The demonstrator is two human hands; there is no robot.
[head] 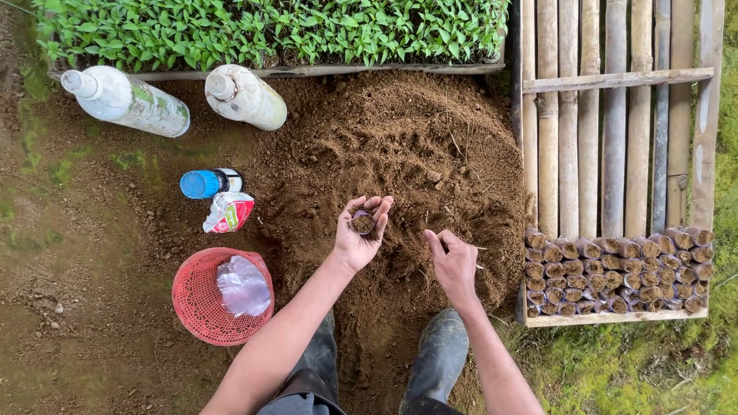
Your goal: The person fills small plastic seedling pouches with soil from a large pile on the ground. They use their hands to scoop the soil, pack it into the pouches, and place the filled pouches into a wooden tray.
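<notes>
My left hand (360,234) is raised palm up over a mound of loose brown soil (400,146) and holds a small soil-filled seedling cup (362,223) between the fingers. My right hand (453,261) hovers just right of it above the soil, fingers pinched around a thin pale stick or straw (478,257). Both my dark rubber boots (438,353) stand at the near edge of the mound.
A bamboo slat tray (615,115) at right holds rows of filled seedling cups (615,273) along its near end. Green seedlings (269,31) fill a bed at the back. Two white bottles (127,100), a blue-capped bottle (207,183), a packet (229,211) and a red basket (201,303) lie at left.
</notes>
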